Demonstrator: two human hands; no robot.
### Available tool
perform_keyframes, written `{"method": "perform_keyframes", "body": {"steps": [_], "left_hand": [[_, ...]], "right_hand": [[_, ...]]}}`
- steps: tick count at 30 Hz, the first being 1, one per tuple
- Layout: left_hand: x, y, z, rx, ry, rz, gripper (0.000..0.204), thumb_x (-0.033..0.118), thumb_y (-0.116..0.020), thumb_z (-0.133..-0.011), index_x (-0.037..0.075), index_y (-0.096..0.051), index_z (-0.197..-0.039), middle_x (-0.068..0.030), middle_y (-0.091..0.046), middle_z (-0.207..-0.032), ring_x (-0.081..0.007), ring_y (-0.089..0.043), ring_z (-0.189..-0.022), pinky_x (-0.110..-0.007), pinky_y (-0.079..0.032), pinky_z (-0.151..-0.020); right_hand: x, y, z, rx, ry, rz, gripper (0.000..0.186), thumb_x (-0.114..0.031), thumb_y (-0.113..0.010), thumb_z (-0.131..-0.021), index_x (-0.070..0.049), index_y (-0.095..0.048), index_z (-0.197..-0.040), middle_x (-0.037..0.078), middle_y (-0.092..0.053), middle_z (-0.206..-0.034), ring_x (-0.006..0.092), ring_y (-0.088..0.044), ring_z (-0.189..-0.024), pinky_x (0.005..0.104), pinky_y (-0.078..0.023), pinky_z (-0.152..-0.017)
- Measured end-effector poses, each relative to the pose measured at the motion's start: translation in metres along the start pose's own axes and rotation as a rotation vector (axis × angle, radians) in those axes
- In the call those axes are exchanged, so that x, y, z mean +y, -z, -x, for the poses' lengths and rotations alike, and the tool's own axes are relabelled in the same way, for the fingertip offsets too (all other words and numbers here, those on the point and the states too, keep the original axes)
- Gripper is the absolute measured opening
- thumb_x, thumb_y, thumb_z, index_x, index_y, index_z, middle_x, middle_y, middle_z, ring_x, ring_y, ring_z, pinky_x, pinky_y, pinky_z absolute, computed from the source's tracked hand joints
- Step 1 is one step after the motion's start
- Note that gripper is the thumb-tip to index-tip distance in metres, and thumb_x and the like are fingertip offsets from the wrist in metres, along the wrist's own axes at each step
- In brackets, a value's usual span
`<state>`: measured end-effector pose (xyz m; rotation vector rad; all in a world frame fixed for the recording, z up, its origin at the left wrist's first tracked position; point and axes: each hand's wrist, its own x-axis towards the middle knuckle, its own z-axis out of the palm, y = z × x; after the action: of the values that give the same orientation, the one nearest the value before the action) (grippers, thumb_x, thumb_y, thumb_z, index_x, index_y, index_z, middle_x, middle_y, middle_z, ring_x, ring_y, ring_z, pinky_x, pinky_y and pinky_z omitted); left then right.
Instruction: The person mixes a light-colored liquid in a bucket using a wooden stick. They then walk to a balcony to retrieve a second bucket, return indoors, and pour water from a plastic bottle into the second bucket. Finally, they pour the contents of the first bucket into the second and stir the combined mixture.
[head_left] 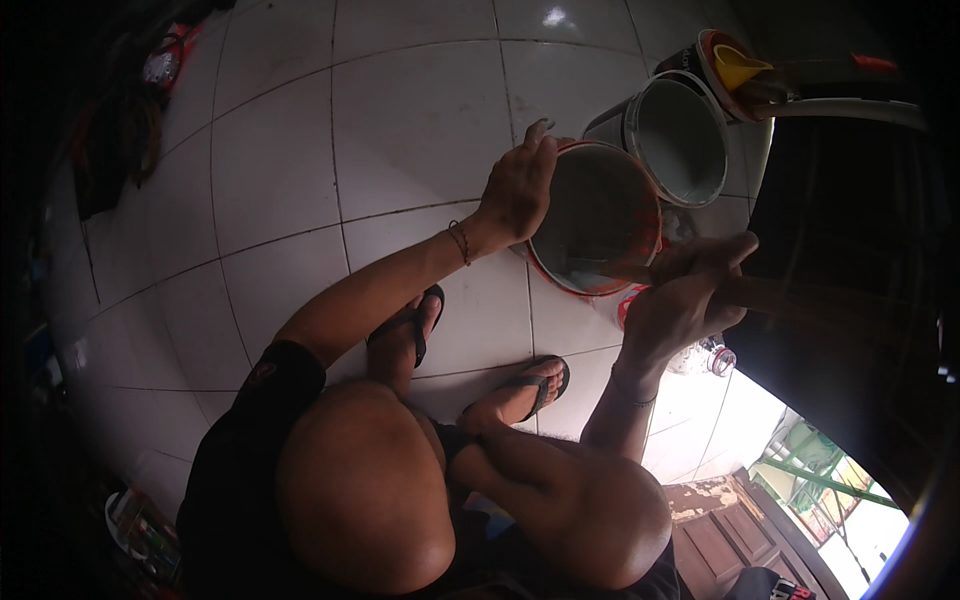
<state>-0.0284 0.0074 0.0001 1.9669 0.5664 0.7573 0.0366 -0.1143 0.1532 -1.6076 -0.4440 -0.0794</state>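
A round bucket (640, 172) with an orange-stained rim stands tilted in front of me, its inside grey and in shadow. My left hand (517, 188) grips its left rim, thumb side toward the opening. At the near right of the bucket is my right hand (690, 285), fingers closed around what looks like a brown wooden stick (622, 270). One end of the stick reaches over the rim into the bucket; what it touches inside is too dark to make out. A second bucket (722, 150), pale inside, stands just behind.
Farther back is a dark tub with a yellow funnel (738, 68). A clear plastic bottle (718, 358) lies by my right wrist. A large dark panel (850, 240) bounds the right side. White tiles (420, 120) cover the floor; a brown wooden door (730, 530) is at lower right.
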Motion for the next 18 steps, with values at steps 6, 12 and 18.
{"method": "perform_keyframes", "body": {"steps": [6,12,18], "left_hand": [[-0.006,-0.005,0.005,0.073,-0.131,-0.194,0.03,0.001,-0.043,-0.09,-0.005,-0.049,-0.119,-0.0364,-0.047,-0.13,-0.0486,-0.06,-0.095,-0.053,-0.051,-0.085],[-0.014,-0.006,0.0,0.067,-0.208,-0.135,0.032,0.0,-0.045,-0.088,-0.004,-0.047,-0.12,-0.0368,-0.046,-0.127,-0.0484,-0.061,-0.09,-0.052,-0.053,-0.078],[0.0,0.002,0.002,0.091,-0.206,-0.181,0.034,-0.004,-0.047,-0.085,-0.005,-0.045,-0.119,-0.0389,-0.046,-0.125,-0.0477,-0.061,-0.086,-0.052,-0.053,-0.075]], "right_hand": [[0.013,-0.008,-0.008,0.131,0.055,-0.13,0.046,-0.03,-0.041,-0.109,-0.01,-0.044,-0.068,-0.001,-0.039,-0.049,0.0085,-0.036,-0.04,0.0246,-0.03,-0.04],[-0.007,0.013,-0.021,0.116,-0.041,-0.014,0.05,-0.036,-0.042,-0.109,-0.012,-0.039,-0.064,-0.002,-0.033,-0.048,0.009,-0.03,-0.038,0.025,-0.03,-0.042],[-0.074,0.048,-0.038,0.071,0.13,-0.341,0.057,-0.038,-0.043,-0.108,-0.015,-0.029,-0.057,-0.003,-0.023,-0.048,0.0074,-0.018,-0.041,0.0243,-0.02,-0.041]]}}
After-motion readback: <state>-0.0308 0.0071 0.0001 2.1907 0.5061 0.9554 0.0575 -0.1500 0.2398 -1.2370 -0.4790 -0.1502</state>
